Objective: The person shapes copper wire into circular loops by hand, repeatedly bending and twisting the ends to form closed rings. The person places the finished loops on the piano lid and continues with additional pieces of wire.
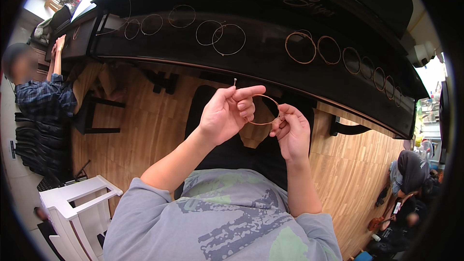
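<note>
Over wood flooring (135, 150), my feed shows 1 copper-coloured wire coil (261, 124) at frame centre, left hand (224, 116) curled closely on it, right hand (294, 133) pinching its other side; beyond, upper frame, more coils (302, 63) lie on a black piano (266, 34).

The left fingers (247, 108) hide one side of the copper-coloured wire ring (261, 124); the right fingers (291, 118) cover another stretch. A pale tip (235, 81) just above the left fingers is too small to identify. The person (46, 99) at left has a blurred face. The lower edge crops the grey shirt (232, 227).
</note>
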Available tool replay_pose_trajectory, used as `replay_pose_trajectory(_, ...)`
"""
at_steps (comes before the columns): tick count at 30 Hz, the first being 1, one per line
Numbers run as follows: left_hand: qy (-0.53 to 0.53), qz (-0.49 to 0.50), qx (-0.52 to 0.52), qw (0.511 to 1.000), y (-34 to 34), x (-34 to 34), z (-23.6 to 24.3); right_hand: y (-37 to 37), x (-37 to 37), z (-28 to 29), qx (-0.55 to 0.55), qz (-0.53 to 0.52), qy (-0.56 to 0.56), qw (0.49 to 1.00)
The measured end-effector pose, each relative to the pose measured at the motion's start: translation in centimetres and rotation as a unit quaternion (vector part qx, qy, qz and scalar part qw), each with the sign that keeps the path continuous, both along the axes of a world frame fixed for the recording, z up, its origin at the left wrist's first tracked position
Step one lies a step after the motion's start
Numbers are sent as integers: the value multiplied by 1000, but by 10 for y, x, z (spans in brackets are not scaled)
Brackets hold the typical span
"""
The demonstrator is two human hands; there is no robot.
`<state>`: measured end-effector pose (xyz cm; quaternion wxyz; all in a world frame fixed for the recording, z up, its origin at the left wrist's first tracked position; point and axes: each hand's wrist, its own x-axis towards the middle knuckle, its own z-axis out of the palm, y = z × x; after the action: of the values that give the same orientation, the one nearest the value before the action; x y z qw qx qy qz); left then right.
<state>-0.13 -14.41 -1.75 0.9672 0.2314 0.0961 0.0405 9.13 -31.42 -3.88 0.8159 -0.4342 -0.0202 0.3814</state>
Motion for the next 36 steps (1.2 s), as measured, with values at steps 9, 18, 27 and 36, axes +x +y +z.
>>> replay_pose_trajectory(9, 60, 61, 285, 955, -14, -5, -6, -1, 3, 5, 3, -33, 17, 999)
replay_pose_trajectory(18, 113, 147, 585, 789, -9, 3, -16, -4, -11, 5, 2, 8, -148, 989)
replay_pose_trajectory(27, 45, 76, 542, 836, -11, -2, -26, -34, 22, 6, -15, -50, -158, 986)
replay_pose_trajectory(36, 95, 83, 525, 842, -15, 4, -25, -19, 12, 5, -51, -59, -206, 976)
